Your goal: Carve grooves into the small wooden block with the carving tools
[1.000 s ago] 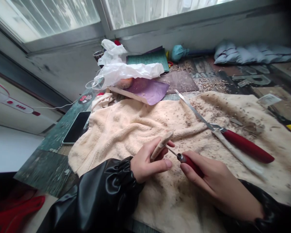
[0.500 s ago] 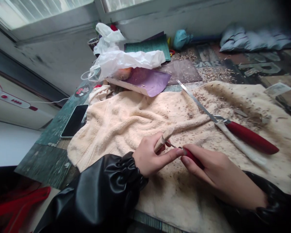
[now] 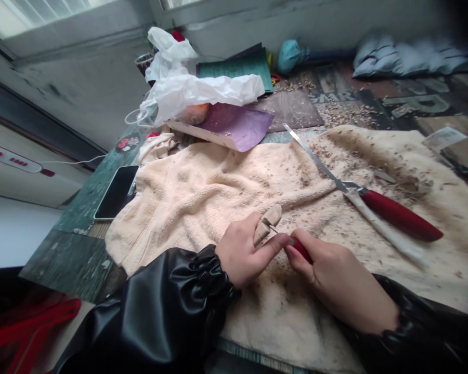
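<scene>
My left hand (image 3: pixel 244 252) is closed around a small pale piece of wood (image 3: pixel 269 220), its tip sticking up past the fingers. My right hand (image 3: pixel 335 278) grips a carving tool with a red handle (image 3: pixel 301 248); its thin metal blade touches the wood. My left thumb presses against the tool near the blade. Both hands rest low over a cream fleece cloth (image 3: pixel 203 192) strewn with wood shavings. Black glossy sleeves cover both forearms.
A long red-handled blade (image 3: pixel 374 201) lies on the cloth at right. A phone (image 3: pixel 116 191) sits at the left table edge. Behind are a purple sheet (image 3: pixel 237 124), a white plastic bag (image 3: pixel 195 88), green sheets (image 3: pixel 237 67) and grey cushions (image 3: pixel 405 54).
My two hands have come closer together; the tool's blade has pushed further into the wood and my left thumb now lies on the tool. The view tilted down slightly.
</scene>
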Demonstrator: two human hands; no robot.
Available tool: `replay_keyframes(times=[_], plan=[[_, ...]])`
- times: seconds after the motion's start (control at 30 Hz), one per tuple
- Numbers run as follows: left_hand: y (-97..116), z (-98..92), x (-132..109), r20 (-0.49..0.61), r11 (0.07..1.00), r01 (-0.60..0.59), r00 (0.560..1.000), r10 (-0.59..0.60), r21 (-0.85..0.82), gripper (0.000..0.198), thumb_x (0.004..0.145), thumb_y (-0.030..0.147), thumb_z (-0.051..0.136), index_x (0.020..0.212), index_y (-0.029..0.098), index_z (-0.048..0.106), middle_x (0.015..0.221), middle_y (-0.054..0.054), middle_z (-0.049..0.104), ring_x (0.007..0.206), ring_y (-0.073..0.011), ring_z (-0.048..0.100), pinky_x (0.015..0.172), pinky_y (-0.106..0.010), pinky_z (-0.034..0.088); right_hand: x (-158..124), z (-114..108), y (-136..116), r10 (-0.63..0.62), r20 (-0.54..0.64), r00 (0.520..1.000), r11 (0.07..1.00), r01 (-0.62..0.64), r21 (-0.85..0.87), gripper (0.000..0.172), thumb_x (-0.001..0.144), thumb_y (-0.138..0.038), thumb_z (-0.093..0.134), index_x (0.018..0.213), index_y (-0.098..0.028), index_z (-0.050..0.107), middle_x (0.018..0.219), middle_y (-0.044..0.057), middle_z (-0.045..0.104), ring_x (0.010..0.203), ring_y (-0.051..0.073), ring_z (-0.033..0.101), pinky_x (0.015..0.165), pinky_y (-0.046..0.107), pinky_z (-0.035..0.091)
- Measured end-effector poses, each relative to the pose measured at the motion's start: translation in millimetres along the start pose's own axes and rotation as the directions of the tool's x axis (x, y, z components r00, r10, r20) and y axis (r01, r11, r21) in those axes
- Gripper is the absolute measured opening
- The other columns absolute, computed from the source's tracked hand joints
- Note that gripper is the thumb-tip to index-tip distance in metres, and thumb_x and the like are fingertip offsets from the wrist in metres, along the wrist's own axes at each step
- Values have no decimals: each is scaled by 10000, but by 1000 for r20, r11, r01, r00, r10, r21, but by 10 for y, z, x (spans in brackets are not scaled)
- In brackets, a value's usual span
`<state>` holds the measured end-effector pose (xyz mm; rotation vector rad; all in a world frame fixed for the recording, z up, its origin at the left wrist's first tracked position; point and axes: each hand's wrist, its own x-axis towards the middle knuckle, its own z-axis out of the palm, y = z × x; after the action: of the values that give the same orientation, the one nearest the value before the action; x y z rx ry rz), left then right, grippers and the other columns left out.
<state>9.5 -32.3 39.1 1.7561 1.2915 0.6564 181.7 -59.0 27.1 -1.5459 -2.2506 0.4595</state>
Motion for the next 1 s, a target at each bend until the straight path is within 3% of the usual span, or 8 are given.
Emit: replay_keyframes(times=[0.37,0.67,0.83,1.0], plan=[[44,0,-21,-24,997,71,997,-71,-2,299,832,455,554,716,197,456,608,31,483,588,-148,479,572,-268,334,21,71,-20,-19,-89,996,999,14,-51,375,950,-448,299,673,-228,423,474,-28,528,365,134,527,390,242,320],[32,-3,2,-70,991,99,993,-93,86,324,833,493,526,726,200,441,631,17,473,604,-162,466,591,-283,322,40,112,-1,-106,-176,979,973,66,-220,410,966,-447,276,691,-208,464,512,-9,543,388,136,524,391,253,293],[25,-34,10,-67,998,59,996,-60,-17,353,822,523,531,726,186,489,585,31,459,562,-130,441,554,-266,322,83,55,7,-179,-174,968,981,163,-103,391,972,-398,291,680,-207,468,527,-17,537,418,111,517,439,230,350],[32,-48,17,-41,991,82,995,-86,-108,353,766,514,614,741,180,505,542,54,385,509,-102,362,488,-255,294,53,-18,32,-163,-130,978,986,159,-37,377,966,-414,300,691,-210,459,529,-27,517,421,104,497,442,234,344]])
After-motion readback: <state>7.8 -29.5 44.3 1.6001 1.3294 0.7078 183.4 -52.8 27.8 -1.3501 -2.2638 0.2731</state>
